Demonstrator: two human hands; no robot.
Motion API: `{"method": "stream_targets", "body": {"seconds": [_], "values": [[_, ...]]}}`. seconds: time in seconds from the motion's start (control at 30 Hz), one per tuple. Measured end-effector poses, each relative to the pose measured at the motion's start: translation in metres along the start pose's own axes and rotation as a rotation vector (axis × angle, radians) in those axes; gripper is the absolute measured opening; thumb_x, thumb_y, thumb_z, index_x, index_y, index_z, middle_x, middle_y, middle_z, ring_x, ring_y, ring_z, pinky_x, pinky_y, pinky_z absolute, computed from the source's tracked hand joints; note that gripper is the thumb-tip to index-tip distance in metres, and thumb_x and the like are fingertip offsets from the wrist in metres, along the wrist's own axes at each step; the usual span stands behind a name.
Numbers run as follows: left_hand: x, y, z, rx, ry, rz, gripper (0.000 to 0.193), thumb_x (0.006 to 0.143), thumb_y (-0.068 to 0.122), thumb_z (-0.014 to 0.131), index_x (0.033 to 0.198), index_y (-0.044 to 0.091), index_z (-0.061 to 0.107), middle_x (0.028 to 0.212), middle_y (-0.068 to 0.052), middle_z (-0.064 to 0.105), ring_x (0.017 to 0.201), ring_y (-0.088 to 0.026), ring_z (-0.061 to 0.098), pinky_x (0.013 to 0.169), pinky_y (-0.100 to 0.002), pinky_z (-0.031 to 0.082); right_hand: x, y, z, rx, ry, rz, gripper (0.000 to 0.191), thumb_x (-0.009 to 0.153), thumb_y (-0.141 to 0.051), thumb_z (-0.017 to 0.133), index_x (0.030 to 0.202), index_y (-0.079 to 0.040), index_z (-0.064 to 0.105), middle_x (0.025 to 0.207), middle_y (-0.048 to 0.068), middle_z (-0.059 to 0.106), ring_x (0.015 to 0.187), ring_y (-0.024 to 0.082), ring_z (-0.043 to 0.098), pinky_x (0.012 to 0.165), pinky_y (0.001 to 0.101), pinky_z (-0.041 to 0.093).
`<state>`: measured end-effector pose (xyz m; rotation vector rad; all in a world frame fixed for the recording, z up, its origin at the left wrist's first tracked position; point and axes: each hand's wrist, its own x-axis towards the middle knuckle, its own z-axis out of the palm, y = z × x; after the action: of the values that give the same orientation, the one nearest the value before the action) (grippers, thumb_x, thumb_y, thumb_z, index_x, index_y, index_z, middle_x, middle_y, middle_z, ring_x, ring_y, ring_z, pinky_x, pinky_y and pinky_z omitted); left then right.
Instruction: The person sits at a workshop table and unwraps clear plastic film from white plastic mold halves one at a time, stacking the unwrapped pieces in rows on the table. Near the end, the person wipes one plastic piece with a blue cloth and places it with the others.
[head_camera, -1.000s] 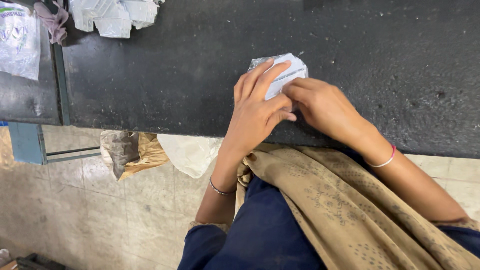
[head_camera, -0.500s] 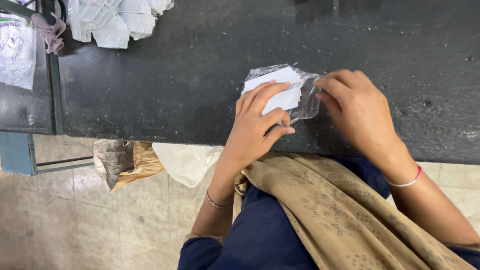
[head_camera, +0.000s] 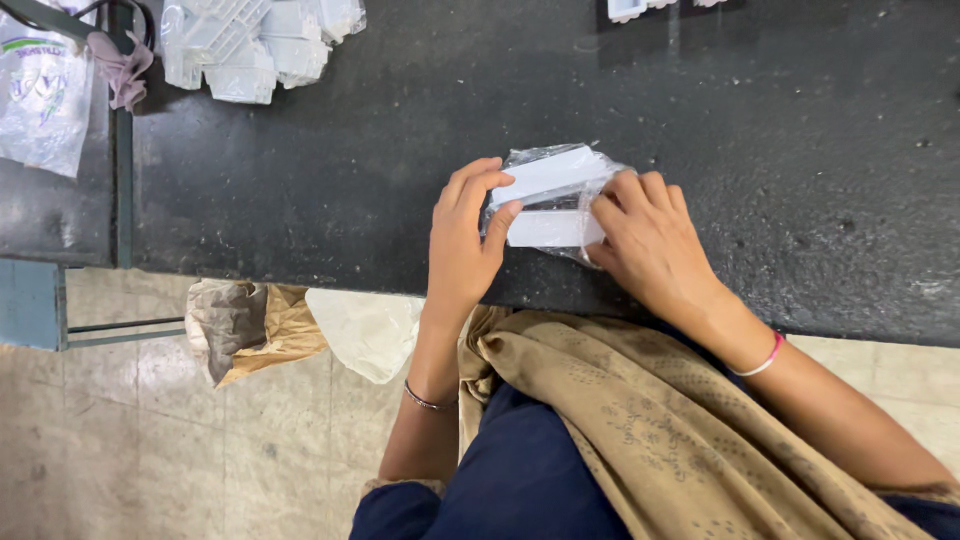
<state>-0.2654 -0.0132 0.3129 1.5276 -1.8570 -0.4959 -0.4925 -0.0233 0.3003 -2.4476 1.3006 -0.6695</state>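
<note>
Two white flat pieces (head_camera: 548, 200) sit inside a crinkled clear plastic bag (head_camera: 585, 160) that I hold between both hands on the black table (head_camera: 800, 150); my left hand (head_camera: 462, 245) clasps its near end, thumb on top; my right hand (head_camera: 650, 240) presses fingers onto its other end; beyond my left hand, well apart, white plastic parts (head_camera: 250, 45) lie heaped.

Bench (head_camera: 760, 120): wrapped packet (head_camera: 552, 200) near its front edge, between left hand (head_camera: 462, 240) and right hand (head_camera: 650, 240), both touching it. Pile of plastic parts (head_camera: 255, 45) at far left. Printed bag (head_camera: 42, 90) further left. Floor below: crumpled bags (head_camera: 300, 325).
</note>
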Motion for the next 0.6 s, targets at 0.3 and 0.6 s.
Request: {"method": "stream_targets", "body": {"seconds": [0.3, 0.6], "values": [[0.012, -0.02, 0.027, 0.086, -0.064, 0.107, 0.033, 0.098, 0.02, 0.068, 0.129, 0.011, 0.065, 0.14, -0.01, 0.062, 0.127, -0.034, 0.058, 0.107, -0.046, 0.043, -0.024, 0.044, -0.042, 0.285, -0.12, 0.354, 0.02, 0.087, -0.022, 0.079, 0.096, -0.007, 0.07, 0.107, 0.01, 0.067, 0.09, 0.025, 0.069, 0.076, 0.0374, 0.057], [0.006, -0.019, 0.028, -0.029, 0.004, -0.003, 0.037, 0.1, 0.029, 0.07, 0.129, 0.007, 0.064, 0.132, -0.01, 0.065, 0.116, -0.031, 0.062, 0.097, -0.039, 0.051, -0.092, 0.093, -0.048, -0.196, 0.383, 0.392, 0.024, 0.097, -0.006, 0.08, 0.103, -0.002, 0.057, 0.126, 0.011, 0.06, 0.115, 0.027, 0.059, 0.099, 0.0362, 0.048]]}}
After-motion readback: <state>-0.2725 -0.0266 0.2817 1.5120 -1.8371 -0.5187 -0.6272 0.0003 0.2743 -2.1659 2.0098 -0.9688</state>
